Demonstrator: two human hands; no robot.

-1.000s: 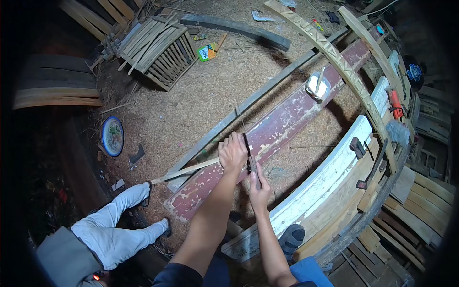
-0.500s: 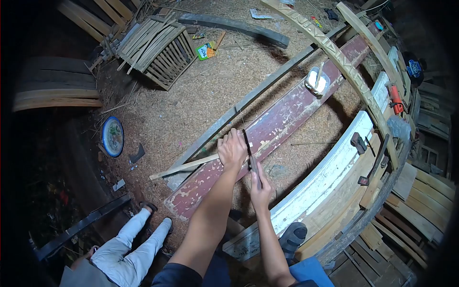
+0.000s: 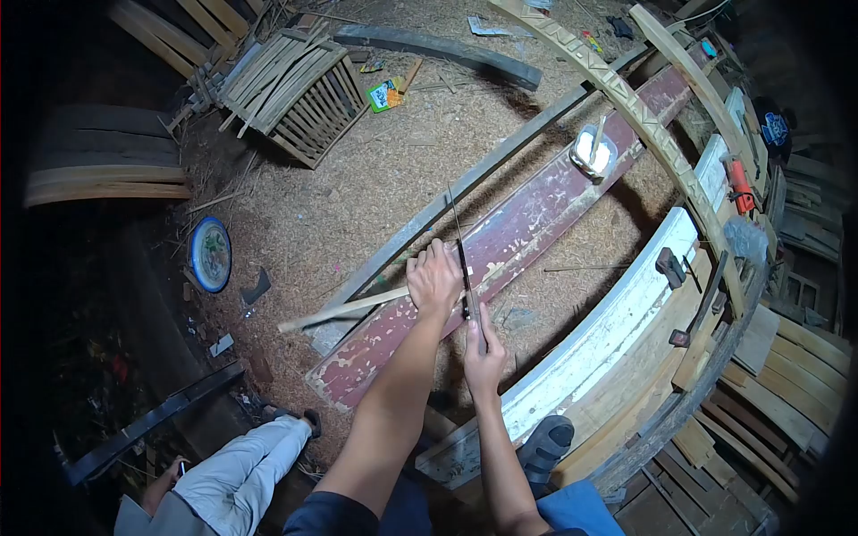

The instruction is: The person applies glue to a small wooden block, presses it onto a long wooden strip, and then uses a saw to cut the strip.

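My left hand (image 3: 434,279) is closed over a thin wooden strip (image 3: 353,307), pressing it down on a long board with peeling dark-red paint (image 3: 527,219). The strip's free end sticks out to the left past the board's edge. In my right hand (image 3: 486,357), the fingers are wrapped round the handle of a thin-bladed saw (image 3: 458,228), seen nearly edge-on. Its blade runs away from me across the board, right beside my left fingers. The spot where blade meets strip is mostly hidden by my left hand.
On the board stands a plastic tub of white stuff with a stick (image 3: 593,152). A white-painted beam (image 3: 617,322) lies at right, near a hand plane (image 3: 669,267). A carved curved rail (image 3: 626,98) crosses above. Another person's legs (image 3: 241,473) are at lower left.
More of the saw blade shows beyond my left hand, reaching farther away. My right hand has shifted slightly. At lower left, the other person's legs have come together.
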